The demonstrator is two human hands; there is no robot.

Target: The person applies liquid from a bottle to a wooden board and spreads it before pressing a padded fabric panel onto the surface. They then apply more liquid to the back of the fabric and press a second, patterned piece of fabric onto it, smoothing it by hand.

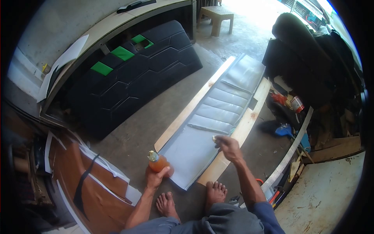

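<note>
My left hand (157, 176) is closed around a bottle of orange liquid (159, 163), held upright by the lower left corner of a long grey padded panel (189, 154). The bottle's neck looks crusted and yellowish. My right hand (230, 148) hovers over the panel's right edge, its fingers pinching a small pale piece (214, 139) too small to name. Ridged seams cross the panel's upper half, while its near part is smooth. Wooden boards (210, 173) show along both of its long sides.
A black padded panel (144, 78) with green patches leans at the left. Brown sheet material (101, 195) lies lower left. On the right are a dark seat-like shape (300, 50), a tin (297, 104), tools and scraps. A stool (216, 17) stands at the back.
</note>
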